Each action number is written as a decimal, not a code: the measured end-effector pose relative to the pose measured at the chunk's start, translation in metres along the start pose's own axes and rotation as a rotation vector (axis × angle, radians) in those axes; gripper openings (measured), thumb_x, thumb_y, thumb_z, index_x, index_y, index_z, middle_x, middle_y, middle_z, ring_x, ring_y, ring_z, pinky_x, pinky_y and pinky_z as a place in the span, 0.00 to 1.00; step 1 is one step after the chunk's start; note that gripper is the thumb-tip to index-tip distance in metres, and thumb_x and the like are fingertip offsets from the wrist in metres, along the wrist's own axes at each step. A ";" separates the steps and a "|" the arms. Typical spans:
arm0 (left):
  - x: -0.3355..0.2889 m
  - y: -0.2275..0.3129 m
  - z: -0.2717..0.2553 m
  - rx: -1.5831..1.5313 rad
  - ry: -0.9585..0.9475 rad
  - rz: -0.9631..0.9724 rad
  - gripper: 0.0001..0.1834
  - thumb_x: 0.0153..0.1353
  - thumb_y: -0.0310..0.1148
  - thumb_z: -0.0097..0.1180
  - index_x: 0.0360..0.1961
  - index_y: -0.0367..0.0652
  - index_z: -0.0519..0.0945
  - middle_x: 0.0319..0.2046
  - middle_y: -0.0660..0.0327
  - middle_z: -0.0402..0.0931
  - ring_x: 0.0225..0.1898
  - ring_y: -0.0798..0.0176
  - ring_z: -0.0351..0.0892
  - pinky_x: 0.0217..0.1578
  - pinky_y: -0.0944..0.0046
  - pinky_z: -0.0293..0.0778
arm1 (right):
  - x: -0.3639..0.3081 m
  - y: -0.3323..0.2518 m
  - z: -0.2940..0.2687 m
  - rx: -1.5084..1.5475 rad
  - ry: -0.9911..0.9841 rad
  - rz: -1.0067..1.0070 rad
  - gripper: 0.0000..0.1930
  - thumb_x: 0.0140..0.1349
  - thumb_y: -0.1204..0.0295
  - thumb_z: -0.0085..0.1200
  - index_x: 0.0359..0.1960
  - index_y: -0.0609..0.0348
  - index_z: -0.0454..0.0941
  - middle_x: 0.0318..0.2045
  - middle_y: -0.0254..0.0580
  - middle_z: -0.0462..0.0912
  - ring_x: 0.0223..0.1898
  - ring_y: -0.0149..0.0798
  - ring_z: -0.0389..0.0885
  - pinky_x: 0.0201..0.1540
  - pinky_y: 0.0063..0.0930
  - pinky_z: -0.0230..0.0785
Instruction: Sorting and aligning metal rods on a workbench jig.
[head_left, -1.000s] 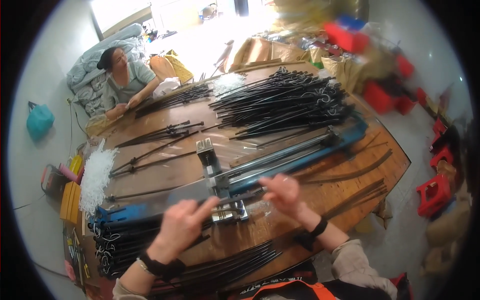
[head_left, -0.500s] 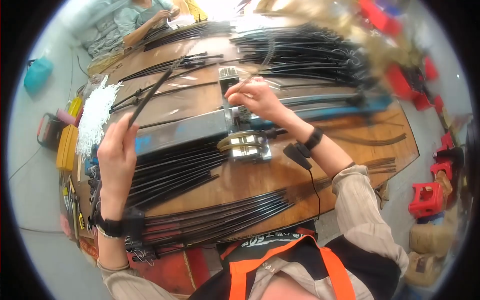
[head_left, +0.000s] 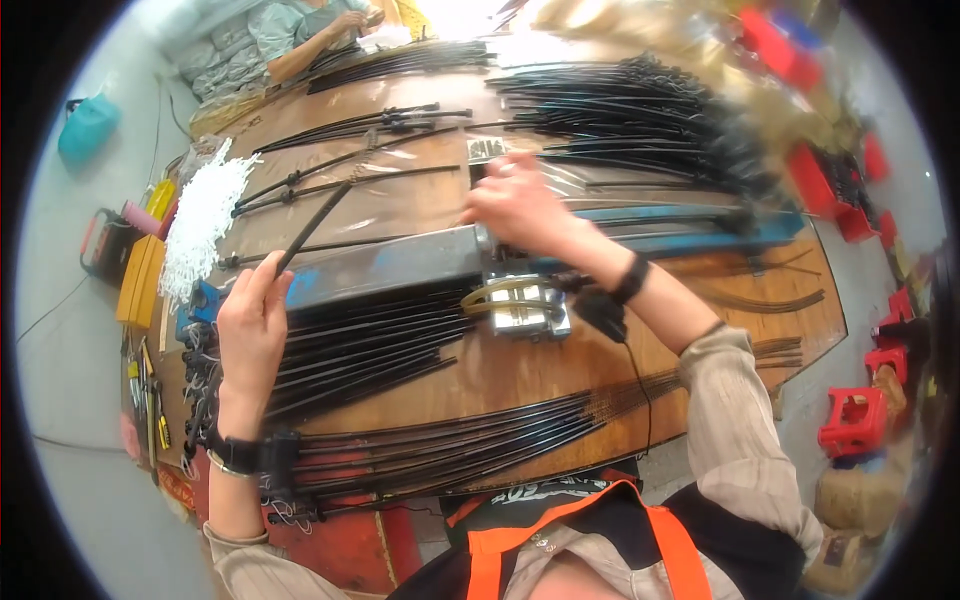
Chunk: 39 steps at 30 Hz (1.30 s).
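Observation:
My left hand is closed on a slim black tube, which slants up and away over the left part of a grey metal beam. Past the beam's right end, my right hand is closed too, its fingers drawn together beside a small block with a pale top. Whatever those fingers hold is hidden and blurred. Just below this hand sits a small silver device with yellowish tubing looped at its left. A blue rail runs off to the right behind my wrist.
Bundles of black tubes lie in front of the beam, more black cables at the back. White strips heap up at the left edge. A co-worker sits at the far left. Red stools stand right of the table.
The view has shifted slightly, moving the scene rightward. My right hand has turned more palm-down, and the thin strand seen at its fingers is no longer distinct. My left hand still holds the tube.

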<state>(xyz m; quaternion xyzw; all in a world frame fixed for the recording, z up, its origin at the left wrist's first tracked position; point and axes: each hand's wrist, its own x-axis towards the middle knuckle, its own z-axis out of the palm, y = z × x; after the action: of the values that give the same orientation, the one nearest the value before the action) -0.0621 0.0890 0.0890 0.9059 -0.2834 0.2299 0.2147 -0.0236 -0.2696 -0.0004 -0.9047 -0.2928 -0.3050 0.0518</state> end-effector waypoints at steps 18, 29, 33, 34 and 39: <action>0.056 0.037 0.166 -0.125 -0.213 0.269 0.11 0.65 0.40 0.56 0.30 0.45 0.79 0.27 0.54 0.77 0.31 0.45 0.79 0.32 0.50 0.75 | -0.246 0.141 -0.115 -0.307 0.089 0.487 0.04 0.62 0.73 0.57 0.34 0.59 0.77 0.32 0.42 0.78 0.42 0.48 0.74 0.52 0.41 0.64; 0.051 0.042 0.171 -0.217 -0.188 0.197 0.14 0.65 0.41 0.55 0.28 0.42 0.79 0.26 0.53 0.78 0.32 0.44 0.79 0.33 0.48 0.75 | -0.245 0.128 -0.115 -0.387 0.075 0.579 0.08 0.65 0.70 0.55 0.43 0.59 0.79 0.42 0.45 0.81 0.53 0.48 0.75 0.58 0.40 0.63; 0.052 0.039 0.173 -0.150 -0.260 0.224 0.12 0.65 0.40 0.55 0.30 0.44 0.79 0.26 0.52 0.78 0.31 0.43 0.79 0.32 0.48 0.75 | -0.224 0.086 -0.113 -0.348 0.080 0.448 0.15 0.61 0.75 0.58 0.50 0.57 0.80 0.52 0.40 0.82 0.63 0.46 0.70 0.63 0.42 0.59; 0.055 0.044 0.178 -0.136 -0.296 0.246 0.11 0.65 0.40 0.54 0.30 0.44 0.80 0.25 0.52 0.78 0.31 0.43 0.79 0.32 0.48 0.75 | -0.212 0.061 -0.114 -0.352 0.079 0.426 0.17 0.60 0.76 0.59 0.53 0.57 0.80 0.55 0.42 0.81 0.65 0.46 0.68 0.63 0.40 0.59; 0.057 0.042 0.176 -0.058 -0.316 0.139 0.10 0.66 0.36 0.52 0.29 0.44 0.76 0.25 0.47 0.79 0.29 0.39 0.79 0.28 0.43 0.74 | -0.185 0.001 -0.095 -0.127 0.082 0.346 0.16 0.55 0.77 0.61 0.48 0.57 0.82 0.49 0.38 0.83 0.57 0.47 0.74 0.60 0.41 0.62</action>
<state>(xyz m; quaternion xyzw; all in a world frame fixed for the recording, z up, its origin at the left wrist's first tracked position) 0.0062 -0.0574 -0.0104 0.9024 -0.3823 0.0906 0.1771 -0.1911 -0.3886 -0.0314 -0.9299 -0.1105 -0.3459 0.0582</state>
